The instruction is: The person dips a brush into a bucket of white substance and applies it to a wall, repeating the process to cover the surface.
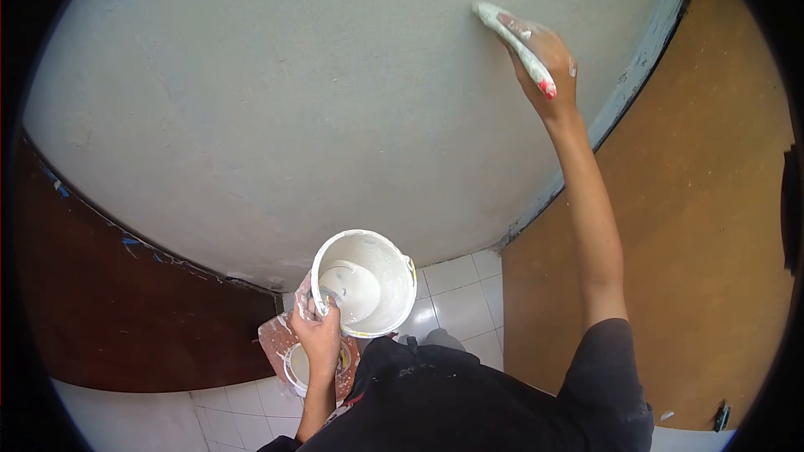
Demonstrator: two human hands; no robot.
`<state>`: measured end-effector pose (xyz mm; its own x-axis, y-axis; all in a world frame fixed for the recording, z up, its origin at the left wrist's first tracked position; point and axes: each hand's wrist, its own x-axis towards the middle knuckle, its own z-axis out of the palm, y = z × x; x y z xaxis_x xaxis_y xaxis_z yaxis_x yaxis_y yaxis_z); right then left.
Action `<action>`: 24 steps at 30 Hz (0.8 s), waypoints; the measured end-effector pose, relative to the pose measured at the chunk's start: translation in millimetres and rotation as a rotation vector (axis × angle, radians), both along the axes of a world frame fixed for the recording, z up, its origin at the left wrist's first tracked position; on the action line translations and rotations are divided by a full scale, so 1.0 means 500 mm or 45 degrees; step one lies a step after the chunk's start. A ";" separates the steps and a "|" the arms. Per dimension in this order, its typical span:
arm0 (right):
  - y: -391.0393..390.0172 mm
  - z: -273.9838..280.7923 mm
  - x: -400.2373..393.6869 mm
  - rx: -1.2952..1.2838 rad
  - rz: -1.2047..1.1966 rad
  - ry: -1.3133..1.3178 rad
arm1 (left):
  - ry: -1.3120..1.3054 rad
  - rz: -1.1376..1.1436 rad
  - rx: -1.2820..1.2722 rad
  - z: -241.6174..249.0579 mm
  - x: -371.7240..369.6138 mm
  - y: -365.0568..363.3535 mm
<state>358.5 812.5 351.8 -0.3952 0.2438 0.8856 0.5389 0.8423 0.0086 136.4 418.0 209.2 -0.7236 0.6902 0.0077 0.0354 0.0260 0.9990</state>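
While our right hand (548,59) is raised with its grip clenched on the paint-caked flat brush with a red-tipped handle (512,38), bristles touching the pale grey plastered wall (276,92), our left hand (318,331) grasps the wire bail of the white plastic paint bucket (368,285), held low by the torso, likely so paint stays within reach. Brush and bucket are well apart; white floor tiles (465,305) lie beneath.

A pale grey-green plastered wall (318,92) fills most of the view, evenly lit. A dark red-brown panel (117,310) borders it on the left, an orange-brown wooden surface (695,243) on the right. White square floor tiles (461,305) lie below.
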 end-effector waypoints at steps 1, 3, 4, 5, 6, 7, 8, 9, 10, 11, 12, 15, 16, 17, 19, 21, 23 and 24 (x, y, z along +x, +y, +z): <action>0.000 -0.005 -0.005 0.033 -0.022 0.010 | -0.020 -0.006 -0.020 -0.003 -0.003 -0.001; 0.001 -0.088 0.000 0.028 -0.201 -0.027 | -0.056 -0.025 -0.067 -0.006 -0.013 -0.005; -0.019 -0.153 -0.001 -0.047 -0.204 -0.058 | -0.046 -0.016 -0.065 -0.003 -0.013 -0.004; -0.044 -0.218 -0.001 -0.113 -0.206 -0.086 | -0.034 -0.007 -0.056 0.005 -0.009 0.000; -0.058 -0.302 0.005 -0.169 -0.116 -0.070 | -0.026 0.008 -0.051 0.015 -0.001 0.003; -0.084 -0.384 0.010 -0.235 -0.019 -0.055 | 0.013 0.042 -0.124 0.024 0.007 0.002; -0.119 -0.434 0.015 -0.343 0.015 -0.089 | 0.018 0.043 -0.072 0.019 0.010 0.005; -0.145 -0.470 0.019 -0.453 0.049 -0.126 | 0.020 0.043 -0.024 0.008 0.008 0.006; -0.154 -0.507 0.026 -0.559 0.069 -0.138 | 0.018 0.042 0.019 -0.006 0.003 0.002; -0.162 -0.540 0.033 -0.661 0.089 -0.147 | 0.056 0.048 0.009 -0.020 -0.004 -0.002; -0.173 -0.559 0.037 -0.763 0.109 -0.153 | 0.075 0.032 0.037 -0.017 -0.004 -0.001; -0.242 -0.512 0.017 -1.246 0.081 0.121 | 0.104 -0.011 0.106 0.001 -0.001 0.009; -0.270 -0.489 0.005 -1.284 0.143 0.396 | 0.114 -0.007 0.125 0.003 -0.001 0.018; -0.302 -0.462 -0.011 -1.316 0.204 0.670 | 0.122 0.001 0.142 0.003 0.000 0.024; -0.371 -0.391 -0.037 -1.486 0.309 1.108 | 0.107 -0.008 0.177 0.002 0.007 0.023; -0.447 -0.310 -0.050 -1.735 0.396 1.451 | 0.068 -0.066 0.245 0.010 0.007 0.034; -0.503 -0.284 -0.044 -1.869 0.447 1.463 | 0.064 -0.096 0.237 0.015 0.013 0.031; -0.531 -0.277 -0.045 -1.937 0.472 1.465 | 0.060 -0.109 0.233 0.012 0.010 0.025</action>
